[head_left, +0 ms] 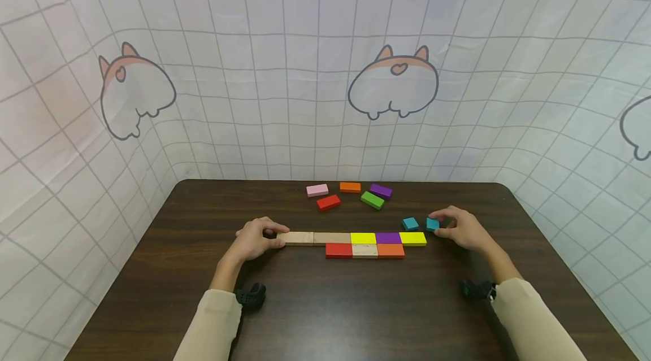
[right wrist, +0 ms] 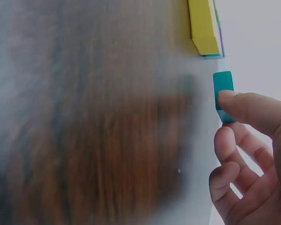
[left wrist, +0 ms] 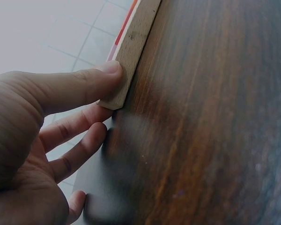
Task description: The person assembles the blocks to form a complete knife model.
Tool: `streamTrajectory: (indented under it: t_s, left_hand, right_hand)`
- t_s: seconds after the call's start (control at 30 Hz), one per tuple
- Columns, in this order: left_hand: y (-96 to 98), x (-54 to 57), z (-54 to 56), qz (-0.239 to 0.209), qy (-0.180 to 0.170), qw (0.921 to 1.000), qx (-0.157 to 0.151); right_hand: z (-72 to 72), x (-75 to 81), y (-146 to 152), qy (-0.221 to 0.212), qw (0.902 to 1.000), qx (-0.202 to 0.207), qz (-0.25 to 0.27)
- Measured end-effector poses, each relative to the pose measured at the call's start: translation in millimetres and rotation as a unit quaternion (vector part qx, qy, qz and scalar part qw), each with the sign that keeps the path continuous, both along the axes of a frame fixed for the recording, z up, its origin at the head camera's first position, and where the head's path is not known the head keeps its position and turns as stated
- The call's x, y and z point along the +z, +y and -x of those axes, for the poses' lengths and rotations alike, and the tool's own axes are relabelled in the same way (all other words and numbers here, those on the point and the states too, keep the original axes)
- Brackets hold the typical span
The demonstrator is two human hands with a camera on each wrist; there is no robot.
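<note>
My left hand [head_left: 256, 238] pinches the left end of a plain wooden block [head_left: 299, 238], thumb on the near side in the left wrist view. That block heads a row with a second wooden block [head_left: 331, 238], a yellow block [head_left: 363, 238], a purple block [head_left: 388, 238] and another yellow block [head_left: 413, 239]. Against the row's near side lie a red block [head_left: 338, 251], a pale wooden block [head_left: 364, 251] and an orange block [head_left: 390, 251]. Between thumb and fingers, my right hand [head_left: 461, 229] holds a small blue block [right wrist: 223, 89], right of the row. A second blue block [head_left: 410, 224] lies just behind the row.
Toward the table's back edge lie several loose blocks: pink [head_left: 317, 190], red [head_left: 328, 202], orange [head_left: 350, 187], green [head_left: 373, 200] and purple [head_left: 381, 191]. A white gridded cloth [head_left: 285, 146] hangs behind the dark wooden table [head_left: 325, 304].
</note>
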State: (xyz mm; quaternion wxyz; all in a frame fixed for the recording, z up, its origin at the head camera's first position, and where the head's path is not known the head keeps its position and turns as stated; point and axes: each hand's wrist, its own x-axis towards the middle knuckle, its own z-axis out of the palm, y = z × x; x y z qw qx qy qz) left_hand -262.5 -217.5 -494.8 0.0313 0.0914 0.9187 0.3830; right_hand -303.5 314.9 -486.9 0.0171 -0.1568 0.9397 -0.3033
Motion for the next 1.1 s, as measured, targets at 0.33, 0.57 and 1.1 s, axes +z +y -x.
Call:
streamTrajectory:
  t_s: [0.33,0.57,1.1]
  left_hand:
    - [1.2,1.4,-0.1,0.011,0.004,0.9999,0.003]
    - [0.1,0.5,-0.4,0.008,0.002,1.0,0.0]
    - [-0.6,0.2,-0.5,0.006,0.004,1.0,-0.002]
  right_hand:
    - [-27.5,15.5,6.3,0.018,0.9994,0.029,-0.001]
    - [-44.5,15.8,-0.2,0.018,0.9982,0.055,0.01]
    - [-54.7,3.3,-28.2,-0.007,0.9948,0.101,-0.01]
